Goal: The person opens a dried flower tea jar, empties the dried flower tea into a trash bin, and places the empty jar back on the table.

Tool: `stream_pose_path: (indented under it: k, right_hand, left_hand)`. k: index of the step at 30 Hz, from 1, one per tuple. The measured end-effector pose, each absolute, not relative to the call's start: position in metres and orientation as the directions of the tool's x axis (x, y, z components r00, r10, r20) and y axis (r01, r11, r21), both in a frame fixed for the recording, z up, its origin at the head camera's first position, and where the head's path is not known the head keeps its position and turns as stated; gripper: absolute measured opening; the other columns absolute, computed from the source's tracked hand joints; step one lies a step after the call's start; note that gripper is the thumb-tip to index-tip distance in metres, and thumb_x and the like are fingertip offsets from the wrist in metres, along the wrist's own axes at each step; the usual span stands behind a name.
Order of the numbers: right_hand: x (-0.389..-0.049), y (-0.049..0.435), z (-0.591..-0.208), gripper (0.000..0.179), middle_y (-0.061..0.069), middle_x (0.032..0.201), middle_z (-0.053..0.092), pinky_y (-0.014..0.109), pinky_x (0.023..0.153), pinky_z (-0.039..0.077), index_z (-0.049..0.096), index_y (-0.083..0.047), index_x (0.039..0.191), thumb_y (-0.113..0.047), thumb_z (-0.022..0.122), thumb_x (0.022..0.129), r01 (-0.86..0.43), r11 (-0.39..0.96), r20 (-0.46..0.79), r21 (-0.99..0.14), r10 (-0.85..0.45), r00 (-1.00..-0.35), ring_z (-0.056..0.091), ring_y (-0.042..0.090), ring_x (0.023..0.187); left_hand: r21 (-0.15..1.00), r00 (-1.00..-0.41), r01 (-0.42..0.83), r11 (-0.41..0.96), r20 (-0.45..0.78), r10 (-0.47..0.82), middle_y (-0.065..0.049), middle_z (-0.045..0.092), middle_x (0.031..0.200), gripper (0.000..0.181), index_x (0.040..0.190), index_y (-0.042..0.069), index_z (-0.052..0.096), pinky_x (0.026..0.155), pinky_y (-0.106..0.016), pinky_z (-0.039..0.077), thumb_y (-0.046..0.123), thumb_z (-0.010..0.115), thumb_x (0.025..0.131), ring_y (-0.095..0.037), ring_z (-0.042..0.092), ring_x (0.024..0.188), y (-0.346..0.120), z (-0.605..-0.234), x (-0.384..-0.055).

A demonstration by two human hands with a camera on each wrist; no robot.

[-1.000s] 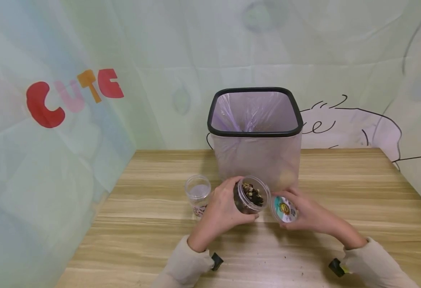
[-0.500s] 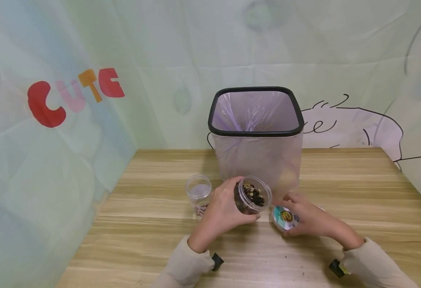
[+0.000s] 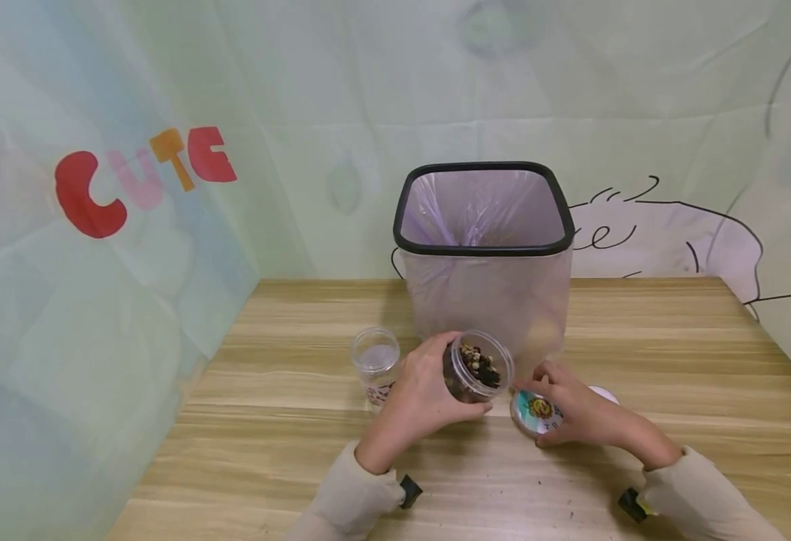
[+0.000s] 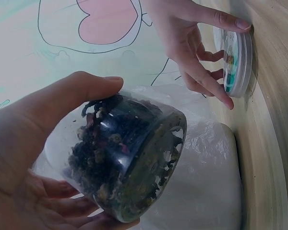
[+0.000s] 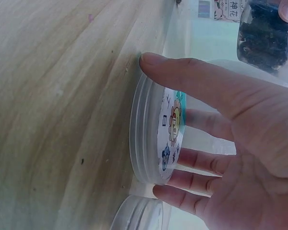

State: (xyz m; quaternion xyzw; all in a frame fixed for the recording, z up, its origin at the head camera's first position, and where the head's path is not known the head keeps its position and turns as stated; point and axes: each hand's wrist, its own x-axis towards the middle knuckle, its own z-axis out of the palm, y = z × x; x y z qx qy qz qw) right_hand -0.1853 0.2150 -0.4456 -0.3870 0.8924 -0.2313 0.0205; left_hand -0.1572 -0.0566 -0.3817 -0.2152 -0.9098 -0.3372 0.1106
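Note:
My left hand [image 3: 429, 383] grips a clear plastic jar [image 4: 129, 153] partly filled with a dark, dried flower-tea-like mix. The jar is uncovered and tilted, its mouth facing up and right in the head view. To the right, my right hand [image 3: 584, 409] holds a round clear lid [image 5: 158, 129] by its rim, thumb on one side and fingers on the other. A flower-face sticker covers the lid's top, and the lid lies flat at the tabletop. Left of my left hand stands a second uncovered clear jar [image 3: 376, 361], its lower part hidden by that hand.
A bin [image 3: 490, 293] with a black rim and a plastic liner stands just behind my hands. Another lid [image 5: 140, 215] lies beside my right hand, mostly covered by it in the head view. Small dark crumbs dot the wooden table [image 3: 287, 451].
My right hand has lowered the lid from a tilted pose to flat on the table, slightly nearer me. The left hand still holds the jar in nearly the same place.

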Motion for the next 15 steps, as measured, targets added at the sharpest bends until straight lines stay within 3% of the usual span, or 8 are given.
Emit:
stream_pose_path:
  k: [15]
  right_hand:
    - [-0.1874,0.2158,-0.45,0.077,0.006,0.111,0.047,0.035,0.079,0.042,0.063,-0.001,0.131,-0.034,0.092,0.068,-0.674,0.601,0.139,-0.429,-0.694,-0.707,0.041,0.023,0.099]
  left_hand:
    - [0.55,-0.879,0.472,0.689,0.346,0.326,-0.008,0.062,0.127,0.094,0.136,0.005,0.053,0.099,-0.039,0.049,0.038,0.095,0.059,-0.024,0.059,0.117,-0.0558,-0.3813,-0.1563]
